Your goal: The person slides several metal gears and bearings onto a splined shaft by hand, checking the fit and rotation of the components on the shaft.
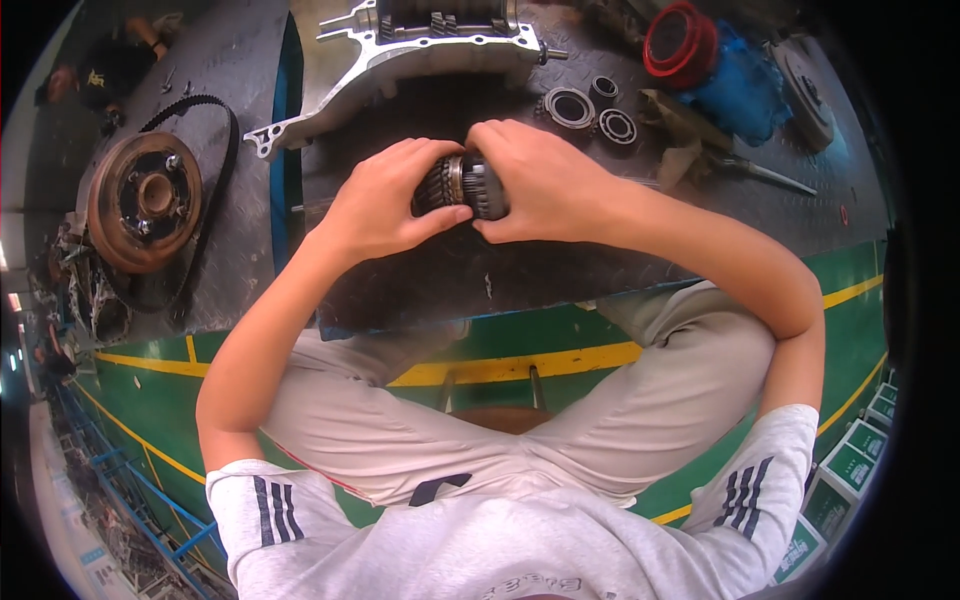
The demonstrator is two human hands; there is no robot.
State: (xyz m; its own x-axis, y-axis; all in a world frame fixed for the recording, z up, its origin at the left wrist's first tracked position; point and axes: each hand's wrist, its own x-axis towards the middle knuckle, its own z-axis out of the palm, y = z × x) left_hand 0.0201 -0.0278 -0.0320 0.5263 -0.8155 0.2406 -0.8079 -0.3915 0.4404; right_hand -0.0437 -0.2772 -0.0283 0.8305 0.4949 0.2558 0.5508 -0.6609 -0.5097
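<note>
Between my two hands is a dark toothed gear assembly (457, 183) with a brass-coloured ring round its middle, held above the near part of the metal table. My left hand (395, 197) is closed on its left end, thumb along the near side. The right hand (535, 185) wraps round the other end, its thumb close to the left thumb. Part of the assembly is hidden by the fingers. Just beyond my hands lies an open silver gearbox housing (430, 65) with toothed shafts inside.
Several bearing rings (570, 108) lie right of the housing. Farther right are a blue part with a red ring (680, 40), crumpled brown paper (675, 150) and a tapered metal rod (770, 175). At left, a rusty pulley wheel (150, 200) lies beside a toothed black belt (232, 150).
</note>
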